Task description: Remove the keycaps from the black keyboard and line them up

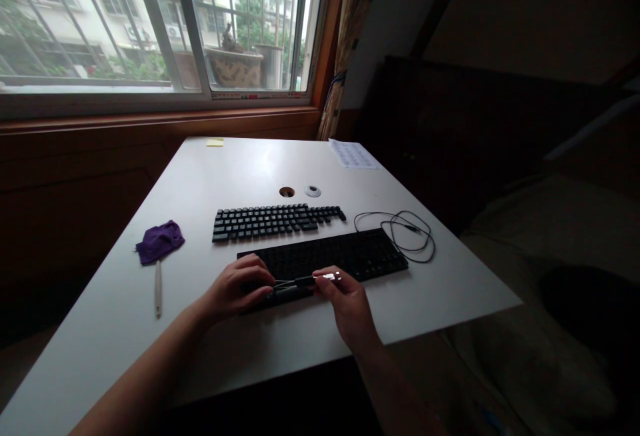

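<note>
A black keyboard base [360,256] lies aslant on the white table, its keycaps mostly off. Above its front edge, my right hand [347,303] pinches a small tool [304,281] with a dark handle, thin wire prongs and a shiny end, which looks like a wire keycap puller. My left hand [245,286] is closed at the prong end, thumb and fingertips on the wires; part of its grip is hidden. Behind the base, loose black keycaps [265,223] stand in rows in keyboard order.
A coiled black cable [413,226] lies to the right. At the left are a purple cloth [161,241] and a pale-handled brush or stick [158,293]. A cable hole [287,192], its round cover [313,191], printed paper [353,154] and yellow notes [215,143] are farther back.
</note>
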Available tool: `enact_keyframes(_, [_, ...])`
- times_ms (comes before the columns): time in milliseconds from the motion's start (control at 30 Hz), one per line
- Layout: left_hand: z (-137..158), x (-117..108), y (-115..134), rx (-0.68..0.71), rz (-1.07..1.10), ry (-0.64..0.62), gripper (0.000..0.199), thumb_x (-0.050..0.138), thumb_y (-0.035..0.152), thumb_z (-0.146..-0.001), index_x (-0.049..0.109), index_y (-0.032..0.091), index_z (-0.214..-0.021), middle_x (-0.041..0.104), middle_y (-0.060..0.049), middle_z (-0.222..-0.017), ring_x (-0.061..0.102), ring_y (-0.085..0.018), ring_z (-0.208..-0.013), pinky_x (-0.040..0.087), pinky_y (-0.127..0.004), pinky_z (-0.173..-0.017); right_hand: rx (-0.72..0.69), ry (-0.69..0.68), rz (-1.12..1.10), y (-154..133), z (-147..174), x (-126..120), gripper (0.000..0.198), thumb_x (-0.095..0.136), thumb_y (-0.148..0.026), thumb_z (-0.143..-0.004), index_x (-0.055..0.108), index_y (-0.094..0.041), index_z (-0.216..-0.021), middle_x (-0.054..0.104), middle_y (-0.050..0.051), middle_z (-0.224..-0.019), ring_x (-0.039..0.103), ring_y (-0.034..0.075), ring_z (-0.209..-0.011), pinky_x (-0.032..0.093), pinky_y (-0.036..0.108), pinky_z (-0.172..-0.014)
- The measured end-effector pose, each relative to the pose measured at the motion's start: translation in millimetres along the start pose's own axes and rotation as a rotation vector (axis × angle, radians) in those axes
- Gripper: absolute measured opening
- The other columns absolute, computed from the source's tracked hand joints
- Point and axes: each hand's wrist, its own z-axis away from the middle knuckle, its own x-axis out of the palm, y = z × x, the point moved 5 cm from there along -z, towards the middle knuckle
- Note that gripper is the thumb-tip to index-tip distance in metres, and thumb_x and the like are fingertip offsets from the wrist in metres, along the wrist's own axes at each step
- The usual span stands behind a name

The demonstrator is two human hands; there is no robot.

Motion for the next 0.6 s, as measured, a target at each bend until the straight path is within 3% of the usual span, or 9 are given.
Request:
enact_keyframes(167, [1, 2, -2, 0.002, -0.018, -0.027, 0.013, 0.062, 0.021, -0.091, 0.07, 0.017, -0.1, 0.065, -0.009, -0.088, 0.062, -0.018, -0.082, 0.052, -0.03, -0.073, -0.069, 0.098, 0.165, -13, -5, -19, 0.023, 0.071, -0.042, -0.084, 0.073, -0.021, -0.092, 0.069, 0.002, -0.077, 0.065, 0.017, -0.068, 0.055, 0.03, -0.065])
enact_keyframes(433, [3, 6, -12, 0.014, -0.117, -0.016, 0.012, 0.058, 0.018, -0.093, 0.069, 0.017, -0.095, 0.066, -0.008, -0.086, 0.06, -0.017, -0.079, 0.05, -0.029, -0.072, -0.398, 0.445, 0.823, -64, -13, -102, 0.026, 0.063, -0.044, -0.09, 0.071, -0.02, -0.089, 0.071, 0.006, -0.087, 0.066, 0.021, -0.08, 0.053, 0.034, -0.076])
enact_keyframes(600, [2, 9, -13, 0.035, -0.136, -0.004, 0.011, 0.058, 0.017, -0.092, 0.069, 0.017, -0.093, 0.067, -0.008, -0.083, 0.06, -0.016, -0.077, 0.05, -0.029, -0.071, -0.486, 0.44, 1.078, -69, -15, -129, 0.025, 0.058, -0.041, -0.094, 0.07, -0.019, -0.091, 0.07, 0.007, -0.088, 0.065, 0.021, -0.078, 0.051, 0.034, -0.077])
